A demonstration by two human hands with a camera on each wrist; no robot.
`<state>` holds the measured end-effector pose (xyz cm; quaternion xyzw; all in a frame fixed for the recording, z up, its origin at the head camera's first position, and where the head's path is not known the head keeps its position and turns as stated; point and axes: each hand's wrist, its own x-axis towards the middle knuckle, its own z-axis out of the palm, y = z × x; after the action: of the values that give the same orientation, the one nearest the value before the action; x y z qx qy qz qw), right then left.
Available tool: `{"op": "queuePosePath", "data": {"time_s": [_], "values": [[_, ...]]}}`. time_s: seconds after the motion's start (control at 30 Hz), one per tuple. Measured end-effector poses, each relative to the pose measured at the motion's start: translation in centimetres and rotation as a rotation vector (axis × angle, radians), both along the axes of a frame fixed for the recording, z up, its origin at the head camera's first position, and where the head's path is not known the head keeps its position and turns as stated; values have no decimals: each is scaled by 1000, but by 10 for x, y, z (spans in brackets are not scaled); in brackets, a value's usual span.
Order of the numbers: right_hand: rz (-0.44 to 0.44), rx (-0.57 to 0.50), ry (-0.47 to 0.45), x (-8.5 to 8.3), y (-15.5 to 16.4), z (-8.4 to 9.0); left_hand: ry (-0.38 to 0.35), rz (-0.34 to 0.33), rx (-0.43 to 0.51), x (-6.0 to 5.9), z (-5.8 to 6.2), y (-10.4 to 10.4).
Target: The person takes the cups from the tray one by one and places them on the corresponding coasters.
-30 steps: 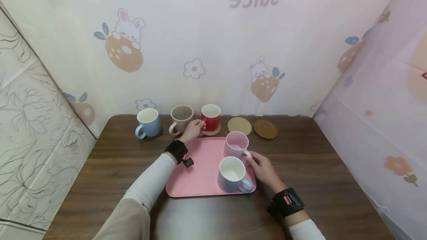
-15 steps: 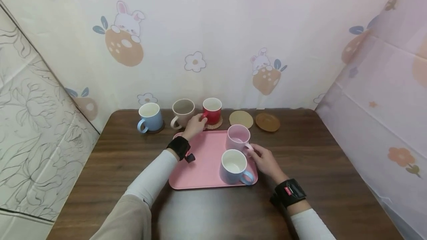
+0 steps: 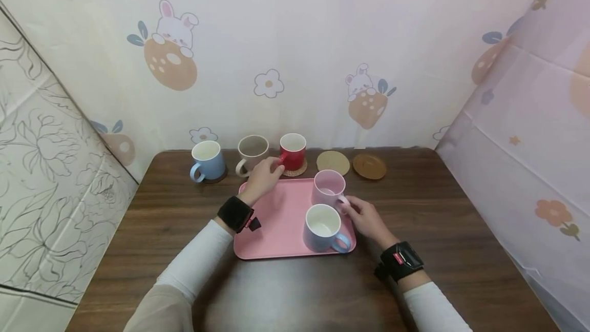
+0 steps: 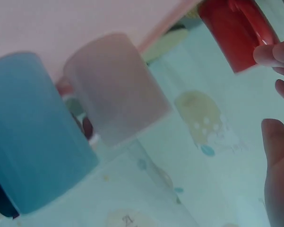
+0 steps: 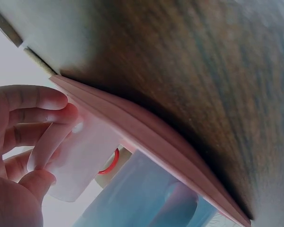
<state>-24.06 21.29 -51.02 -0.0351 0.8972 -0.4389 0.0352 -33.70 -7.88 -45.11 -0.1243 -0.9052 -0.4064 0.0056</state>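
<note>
Clearly, with the right hand (image 3: pixel 364 218) curled round the handle of the pink mug (image 3: pixel 328 189) at the far right of the pink tray (image 3: pixel 276 229), a hasty lift could knock the blue mug (image 3: pixel 322 228) just beside it, while the left hand (image 3: pixel 262 178), fingers loose, could nudge the red mug (image 3: pixel 292 150) beyond the tray.

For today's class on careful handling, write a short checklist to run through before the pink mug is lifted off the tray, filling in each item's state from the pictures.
1. Right hand grips the handle of the pale pink ceramic mug: ok; the right wrist view shows fingers curled round it.
2. Pink mug upright on the pink plastic tray: ok.
3. Free round cork coaster behind the tray: ok, bare.
4. Gap to the lilac-blue mug alongside: not ok, very close.
5. Left hand free of the red mug: cannot tell; fingertips are at its handle.
6. Pink mug empty: cannot tell.
</note>
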Motion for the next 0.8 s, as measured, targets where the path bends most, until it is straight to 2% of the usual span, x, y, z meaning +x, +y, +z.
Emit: {"op": "queuePosePath", "data": {"time_s": [0.1,0.23,0.43,0.57,0.8], "values": [[-4,1,-14,-1,0,1,-21,-10,25,10,11,-8],[-13,5,-24,-1,1,0,-48,-20,11,20,23,-20],[10,27,57,-3,0,0,-102,-25,-76,29,33,-46],[25,28,47,-5,0,1,-159,6,-152,32,27,-66],[30,47,24,-4,1,2,-232,56,-312,40,0,-95]]}}
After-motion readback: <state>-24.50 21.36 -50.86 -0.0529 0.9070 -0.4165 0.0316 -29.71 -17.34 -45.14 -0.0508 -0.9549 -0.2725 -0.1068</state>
